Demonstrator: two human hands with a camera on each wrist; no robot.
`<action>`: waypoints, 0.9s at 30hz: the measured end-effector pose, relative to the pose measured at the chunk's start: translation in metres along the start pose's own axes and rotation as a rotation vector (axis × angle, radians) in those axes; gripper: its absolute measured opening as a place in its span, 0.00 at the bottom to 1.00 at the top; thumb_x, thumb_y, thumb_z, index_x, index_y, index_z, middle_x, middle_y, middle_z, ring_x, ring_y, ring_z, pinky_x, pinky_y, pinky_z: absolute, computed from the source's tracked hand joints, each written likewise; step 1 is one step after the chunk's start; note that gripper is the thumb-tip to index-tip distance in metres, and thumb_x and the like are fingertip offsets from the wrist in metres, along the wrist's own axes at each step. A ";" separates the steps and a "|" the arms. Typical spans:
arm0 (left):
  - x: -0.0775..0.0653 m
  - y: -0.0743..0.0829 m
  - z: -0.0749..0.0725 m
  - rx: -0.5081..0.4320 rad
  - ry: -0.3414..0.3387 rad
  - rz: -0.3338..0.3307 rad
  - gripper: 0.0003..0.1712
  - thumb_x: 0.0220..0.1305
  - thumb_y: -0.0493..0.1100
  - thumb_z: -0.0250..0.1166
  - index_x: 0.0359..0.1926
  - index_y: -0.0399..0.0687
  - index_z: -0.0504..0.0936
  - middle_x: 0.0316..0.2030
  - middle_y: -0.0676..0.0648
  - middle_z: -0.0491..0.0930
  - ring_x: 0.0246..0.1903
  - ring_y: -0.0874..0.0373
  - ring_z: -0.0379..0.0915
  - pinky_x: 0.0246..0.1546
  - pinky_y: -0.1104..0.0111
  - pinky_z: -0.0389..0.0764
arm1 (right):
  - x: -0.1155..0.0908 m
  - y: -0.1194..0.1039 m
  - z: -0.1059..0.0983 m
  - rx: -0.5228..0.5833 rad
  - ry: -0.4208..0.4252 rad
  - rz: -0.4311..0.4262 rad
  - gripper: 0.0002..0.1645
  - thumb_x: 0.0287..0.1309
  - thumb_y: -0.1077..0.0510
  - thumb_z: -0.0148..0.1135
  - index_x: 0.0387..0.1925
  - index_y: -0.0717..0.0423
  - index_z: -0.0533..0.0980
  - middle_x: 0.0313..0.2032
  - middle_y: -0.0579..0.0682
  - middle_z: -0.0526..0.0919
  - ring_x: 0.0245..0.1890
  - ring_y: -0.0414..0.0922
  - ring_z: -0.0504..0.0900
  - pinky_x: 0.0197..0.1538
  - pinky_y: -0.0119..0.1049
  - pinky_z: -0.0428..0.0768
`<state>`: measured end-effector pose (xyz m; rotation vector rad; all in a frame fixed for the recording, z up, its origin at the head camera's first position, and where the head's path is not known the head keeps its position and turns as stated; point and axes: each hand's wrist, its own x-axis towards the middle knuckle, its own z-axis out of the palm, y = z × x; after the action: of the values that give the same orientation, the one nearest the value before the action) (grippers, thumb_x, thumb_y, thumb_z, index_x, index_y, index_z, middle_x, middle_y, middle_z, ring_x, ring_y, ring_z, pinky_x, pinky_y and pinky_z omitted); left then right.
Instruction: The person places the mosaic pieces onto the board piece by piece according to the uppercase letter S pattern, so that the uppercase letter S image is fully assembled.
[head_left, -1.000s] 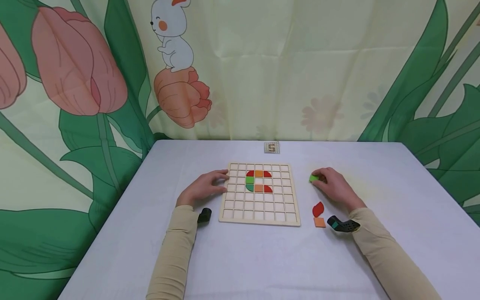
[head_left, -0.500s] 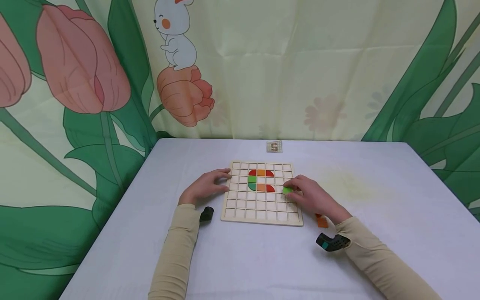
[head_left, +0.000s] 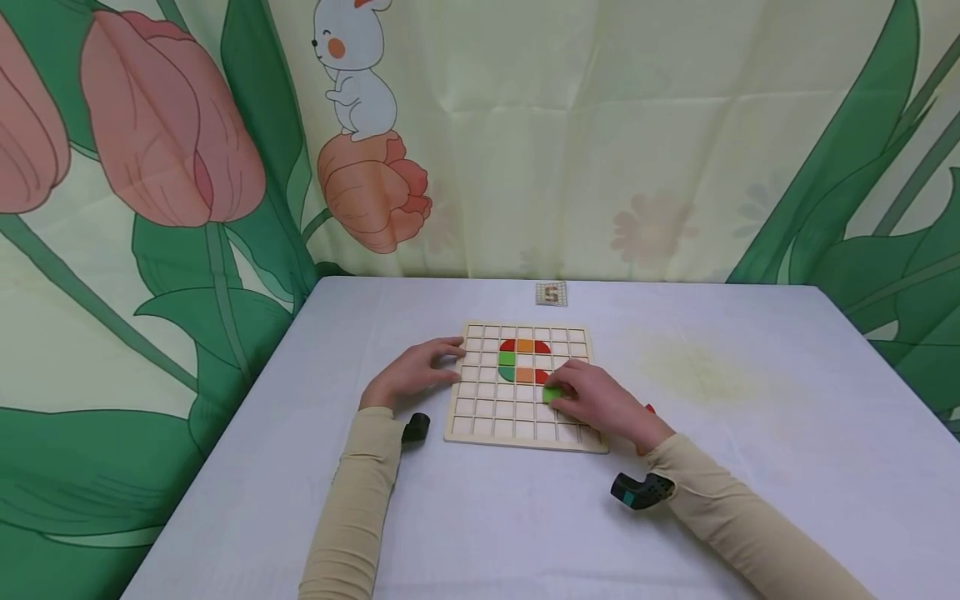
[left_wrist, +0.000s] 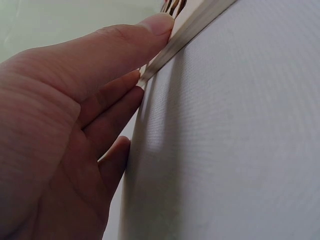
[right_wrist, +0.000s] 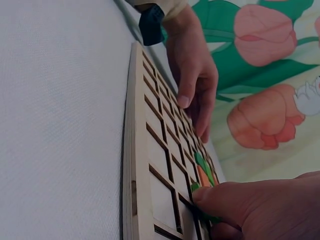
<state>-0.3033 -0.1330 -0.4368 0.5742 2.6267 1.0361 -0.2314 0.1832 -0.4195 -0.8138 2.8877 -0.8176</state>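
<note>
A wooden grid board (head_left: 480, 425) lies on the white-covered table. Set in its upper middle cells are red, orange, green and teal tiles, among them an orange square tile (head_left: 525, 346) and a bright green tile (head_left: 507, 358). My right hand (head_left: 592, 400) pinches a light green tile (head_left: 551, 395) close over the cells just below the lower red tile (head_left: 541, 377). At the board's left edge my left hand (head_left: 416, 372) rests with relaxed fingers, and in the left wrist view its thumb (left_wrist: 157, 24) touches the edge.
A small card (head_left: 551, 293) with a grid and a brown figure lies beyond the board. Right of the board, a red tile (head_left: 650, 409) peeks out from behind my right wrist, mostly hidden. A printed curtain (head_left: 525, 167) hangs behind the table.
My right hand has carried the light green tile leftward from the table at right to over the board. My left hand stays at the board's left edge.
</note>
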 end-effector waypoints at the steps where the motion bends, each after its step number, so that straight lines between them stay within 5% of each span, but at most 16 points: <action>1: 0.000 0.000 0.000 0.001 0.000 0.002 0.27 0.62 0.47 0.69 0.62 0.47 0.78 0.71 0.55 0.63 0.72 0.56 0.52 0.71 0.60 0.56 | 0.000 0.000 0.000 -0.002 0.007 -0.003 0.12 0.57 0.59 0.69 0.44 0.57 0.82 0.41 0.48 0.78 0.36 0.43 0.73 0.42 0.38 0.77; 20: -0.003 0.003 0.000 -0.003 -0.006 -0.001 0.28 0.62 0.46 0.69 0.62 0.46 0.77 0.71 0.55 0.62 0.72 0.55 0.51 0.71 0.59 0.56 | 0.001 0.001 0.004 -0.007 0.019 0.049 0.10 0.58 0.60 0.68 0.42 0.56 0.83 0.40 0.48 0.79 0.37 0.43 0.75 0.42 0.39 0.78; 27: -0.003 0.004 0.000 0.003 -0.002 0.007 0.27 0.62 0.46 0.69 0.62 0.46 0.77 0.71 0.54 0.62 0.72 0.55 0.51 0.71 0.58 0.56 | 0.004 0.001 0.005 -0.016 0.033 0.013 0.10 0.58 0.60 0.67 0.43 0.55 0.83 0.42 0.48 0.81 0.45 0.47 0.78 0.50 0.43 0.80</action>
<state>-0.2999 -0.1313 -0.4334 0.5857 2.6273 1.0333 -0.2343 0.1797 -0.4240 -0.7891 2.9285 -0.8152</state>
